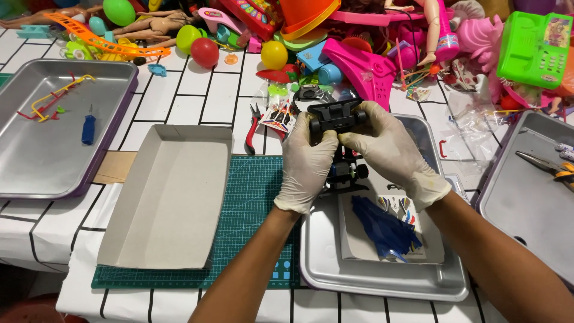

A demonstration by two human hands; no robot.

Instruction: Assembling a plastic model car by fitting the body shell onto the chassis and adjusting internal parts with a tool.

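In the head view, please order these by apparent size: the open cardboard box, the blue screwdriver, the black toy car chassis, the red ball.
1. cardboard box
2. black toy car chassis
3. blue screwdriver and red ball: they look alike; the ball lies farther away.

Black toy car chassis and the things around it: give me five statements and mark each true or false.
1. Both gloved hands, left hand and right hand, hold the black toy car chassis. True.
2. The blue screwdriver lies in the cardboard box lid. False: it lies in the metal tray on the left.
3. The red-handled pliers lie on the table between the box lid and the left hand. True.
4. The blue plastic piece lies on the green cutting mat. False: it lies on a card in the middle metal tray.
5. The hands are bare. False: both wear pale gloves.
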